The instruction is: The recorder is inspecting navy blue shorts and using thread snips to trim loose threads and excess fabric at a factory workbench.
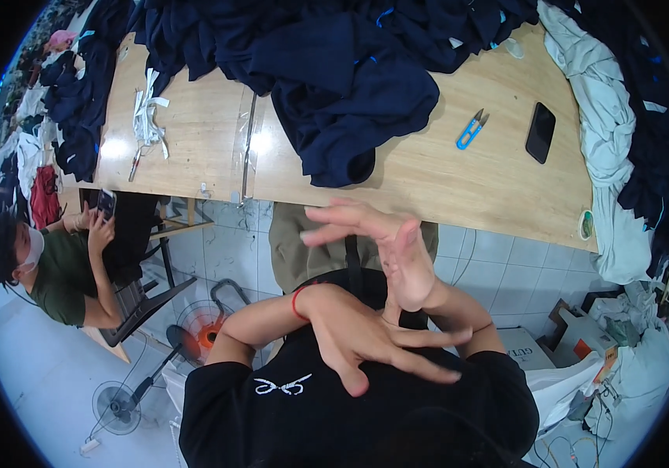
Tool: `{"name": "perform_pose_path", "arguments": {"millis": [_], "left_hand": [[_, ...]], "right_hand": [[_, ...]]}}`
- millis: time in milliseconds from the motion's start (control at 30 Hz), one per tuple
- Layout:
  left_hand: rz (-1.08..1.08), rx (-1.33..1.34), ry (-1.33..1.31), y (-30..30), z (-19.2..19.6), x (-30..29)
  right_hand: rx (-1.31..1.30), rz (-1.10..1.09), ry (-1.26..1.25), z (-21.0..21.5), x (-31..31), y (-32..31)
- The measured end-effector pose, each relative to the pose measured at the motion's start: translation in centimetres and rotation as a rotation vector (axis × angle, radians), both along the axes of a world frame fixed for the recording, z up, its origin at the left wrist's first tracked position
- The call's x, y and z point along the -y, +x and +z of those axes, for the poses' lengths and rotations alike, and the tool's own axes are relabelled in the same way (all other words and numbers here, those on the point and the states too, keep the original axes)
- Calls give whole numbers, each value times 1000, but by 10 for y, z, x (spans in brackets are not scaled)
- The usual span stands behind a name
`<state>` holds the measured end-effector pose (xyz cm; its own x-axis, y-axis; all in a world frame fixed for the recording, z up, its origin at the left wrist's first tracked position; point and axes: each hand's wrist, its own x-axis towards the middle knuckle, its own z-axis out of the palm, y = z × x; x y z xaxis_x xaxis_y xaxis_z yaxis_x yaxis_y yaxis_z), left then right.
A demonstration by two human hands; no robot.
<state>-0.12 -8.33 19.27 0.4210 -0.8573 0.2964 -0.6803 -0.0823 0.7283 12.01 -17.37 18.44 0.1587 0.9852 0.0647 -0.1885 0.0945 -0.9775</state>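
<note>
My left hand [362, 331], with a red cord round the wrist, is stretched across the front of my black shirt with its fingers spread. Just beyond it is my right hand [385, 242], raised with the palm partly showing and the fingers apart. Neither holds anything. The left hand overlaps the right wrist in the picture; whether they touch I cannot tell. Past the right hand, a heap of dark navy cloth [358, 101] lies on the wooden table [412, 183]. Blue thread snips [471, 131] and a black phone [541, 132] lie to its right.
White fabric strips [147, 117] and a slim tool [135, 164] lie on the table's left. Pale cloth [607, 132] hangs over its right end. A seated person [61, 273] holds a phone at left, near fans [205, 331]. Boxes [584, 335] stand at right.
</note>
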Motion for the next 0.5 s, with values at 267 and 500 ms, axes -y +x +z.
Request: {"name": "perform_pose_path", "arguments": {"millis": [267, 500], "left_hand": [[251, -426, -599, -24, -36, -17], [319, -504, -394, -9, -33, -28]], "right_hand": [[-51, -405, 6, 2, 13, 4], [361, -323, 25, 5, 9, 35]]}}
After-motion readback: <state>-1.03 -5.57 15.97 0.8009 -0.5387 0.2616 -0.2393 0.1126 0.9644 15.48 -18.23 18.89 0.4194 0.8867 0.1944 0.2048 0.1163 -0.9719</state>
